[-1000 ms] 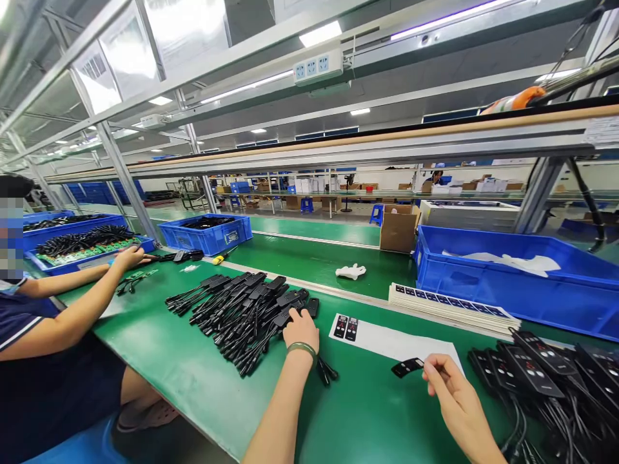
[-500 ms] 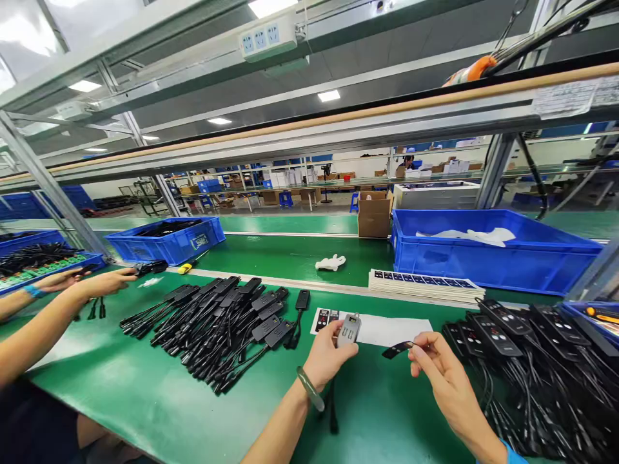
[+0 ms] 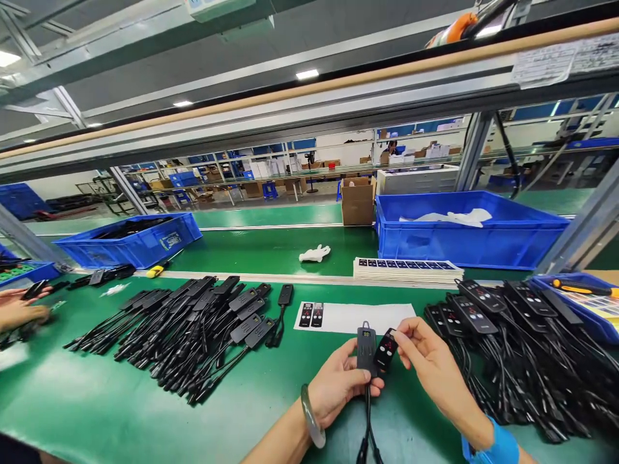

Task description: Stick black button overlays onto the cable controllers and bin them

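My left hand (image 3: pixel 341 380) is closed around a small black controller box (image 3: pixel 366 351) with a hanging loop, a small display and two black cables dangling below. Between the thumb and fingers of my right hand (image 3: pixel 430 361) is a black label sticker (image 3: pixel 387 348) with red and white marks, close beside the box's right edge. Just beyond lies a white backing sheet (image 3: pixel 362 316) bearing two more stickers. A pile of controllers without labels (image 3: pixel 203 322) spreads out to the left. On the right, a heap of controllers with labels (image 3: pixel 483 316) has its cables trailing towards me.
Behind the backing sheet is a stack of sticker sheets (image 3: pixel 409 269). A large blue bin (image 3: pixel 464 248) stands back right, another blue bin (image 3: pixel 140 241) back left. A white glove (image 3: pixel 315 253) lies mid-table. At far left a co-worker's hands (image 3: pixel 22 309) handle black parts.
My left hand has turned the controller upright and moved right. My right hand has brought the sticker beside it, its printed face now showing. The view has swung right.
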### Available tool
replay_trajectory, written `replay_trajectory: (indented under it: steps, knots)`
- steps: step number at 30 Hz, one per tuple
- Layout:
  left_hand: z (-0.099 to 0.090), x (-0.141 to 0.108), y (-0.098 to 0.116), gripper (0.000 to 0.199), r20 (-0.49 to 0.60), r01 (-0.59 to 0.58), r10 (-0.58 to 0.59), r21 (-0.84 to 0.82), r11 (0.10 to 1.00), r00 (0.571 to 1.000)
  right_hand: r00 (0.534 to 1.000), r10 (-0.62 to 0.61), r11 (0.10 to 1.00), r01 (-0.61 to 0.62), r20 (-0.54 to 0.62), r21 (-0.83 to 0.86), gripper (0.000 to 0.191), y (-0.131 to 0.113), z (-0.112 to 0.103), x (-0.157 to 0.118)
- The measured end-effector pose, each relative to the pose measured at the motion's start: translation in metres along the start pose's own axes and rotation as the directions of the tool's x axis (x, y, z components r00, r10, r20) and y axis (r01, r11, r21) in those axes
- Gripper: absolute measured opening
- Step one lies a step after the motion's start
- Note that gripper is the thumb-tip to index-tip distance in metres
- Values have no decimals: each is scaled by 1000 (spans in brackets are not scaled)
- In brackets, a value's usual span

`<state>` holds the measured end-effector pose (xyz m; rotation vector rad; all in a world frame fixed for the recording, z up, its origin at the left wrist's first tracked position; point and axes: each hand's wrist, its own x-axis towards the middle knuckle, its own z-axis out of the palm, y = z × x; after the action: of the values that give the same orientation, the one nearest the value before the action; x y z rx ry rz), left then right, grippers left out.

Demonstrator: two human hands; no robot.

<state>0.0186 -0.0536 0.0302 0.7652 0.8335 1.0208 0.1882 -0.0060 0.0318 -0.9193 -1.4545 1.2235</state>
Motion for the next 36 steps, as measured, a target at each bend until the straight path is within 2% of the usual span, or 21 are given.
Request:
replay_trajectory:
  steps: [5, 10, 19, 36]
  knots:
    - [9, -5, -4, 71, 40, 39, -40, 37, 999, 998, 1000, 22, 999, -21, 11, -35, 32, -6, 2, -2]
    - [10, -5, -7, 78, 78, 56, -58, 30, 998, 995, 998, 34, 998, -32, 51, -45, 31, -8, 4, -4]
    - [9, -7, -7, 81, 102, 66, -69, 25, 997, 992, 996, 50, 999, -48, 77, -23, 26, -6, 4, -6]
    - [10, -6, -11, 79, 81, 32, -40, 99, 995, 996, 996, 90, 995, -89, 14, -53, 28, -4, 6, -6]
